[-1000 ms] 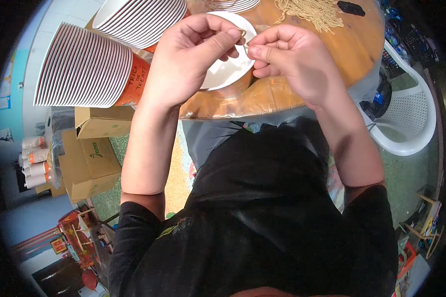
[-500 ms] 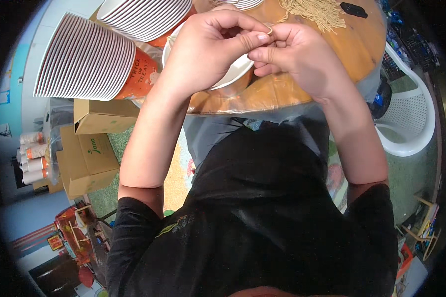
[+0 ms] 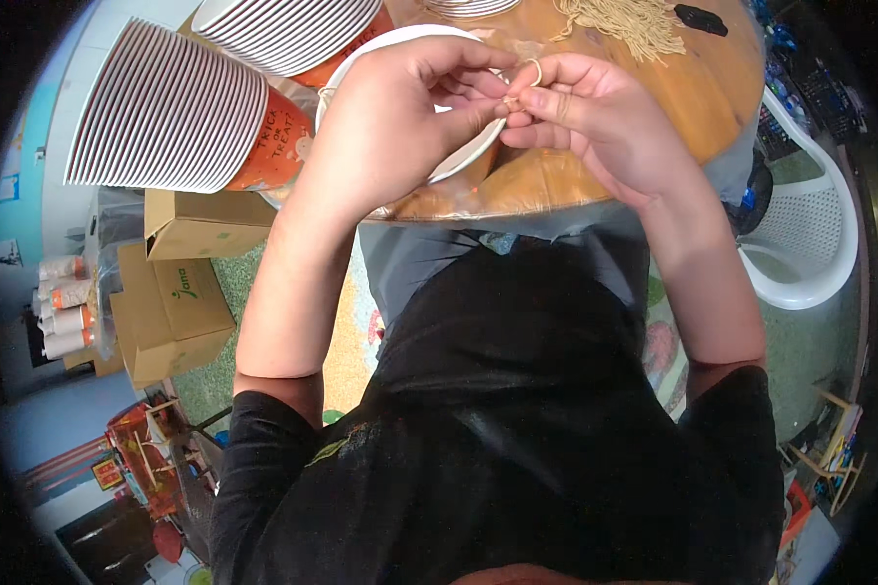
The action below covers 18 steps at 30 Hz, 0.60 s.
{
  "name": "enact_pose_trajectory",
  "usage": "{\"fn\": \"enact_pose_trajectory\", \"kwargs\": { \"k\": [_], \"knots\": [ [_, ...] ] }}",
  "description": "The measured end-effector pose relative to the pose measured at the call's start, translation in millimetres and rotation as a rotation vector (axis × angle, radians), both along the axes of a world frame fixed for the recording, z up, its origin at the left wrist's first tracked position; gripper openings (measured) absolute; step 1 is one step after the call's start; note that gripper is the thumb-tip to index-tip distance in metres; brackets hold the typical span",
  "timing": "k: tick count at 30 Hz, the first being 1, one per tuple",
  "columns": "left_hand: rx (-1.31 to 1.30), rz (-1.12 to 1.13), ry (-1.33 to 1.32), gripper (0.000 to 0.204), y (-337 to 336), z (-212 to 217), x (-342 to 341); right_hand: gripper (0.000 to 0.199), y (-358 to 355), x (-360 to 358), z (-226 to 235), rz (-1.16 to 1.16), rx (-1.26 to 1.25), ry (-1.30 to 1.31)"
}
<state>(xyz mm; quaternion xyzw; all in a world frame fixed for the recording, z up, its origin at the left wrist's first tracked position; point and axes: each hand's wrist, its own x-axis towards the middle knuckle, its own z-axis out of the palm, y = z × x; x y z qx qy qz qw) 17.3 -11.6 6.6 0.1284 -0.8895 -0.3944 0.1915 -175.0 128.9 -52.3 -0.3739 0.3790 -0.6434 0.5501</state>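
Observation:
A thin cream-coloured cord (image 3: 537, 73) makes a small loop between my two hands. My right hand (image 3: 615, 112) pinches it between thumb and fingers. The thumb and fingertips of my left hand (image 3: 385, 122) are closed on the same cord, meeting the right fingertips. Below them stands an orange paper bucket with a white rim (image 3: 400, 37), partly covered by my left hand and wrist. A bit of cord (image 3: 326, 94) shows at the bucket's left rim.
To the left are two stacks of orange buckets with white rims, a near stack (image 3: 166, 112) and a far stack (image 3: 288, 34). A bundle of cords (image 3: 629, 24) and a black object (image 3: 700, 19) lie on the round table (image 3: 556, 180). Cardboard boxes (image 3: 171, 312) and a white chair (image 3: 800, 224) flank it.
The cord loop has come into clearer view between my fingers. My left hand has shifted slightly down and left, and my right fingers have spread a little.

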Motion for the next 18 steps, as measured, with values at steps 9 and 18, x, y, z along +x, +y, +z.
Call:
{"fn": "enact_pose_trajectory", "kwargs": {
  "k": [9, 18],
  "knots": [
    [0.187, -0.032, -0.042, 0.027, 1, -1, -4, 0.023, 2, -13, 8, 0.06, -0.003, 0.128],
    [0.31, -0.021, 0.005, 0.022, 0, -12, -6, 0.011, 7, 3, 18, -0.14, 0.015, 0.564]
  ]
}}
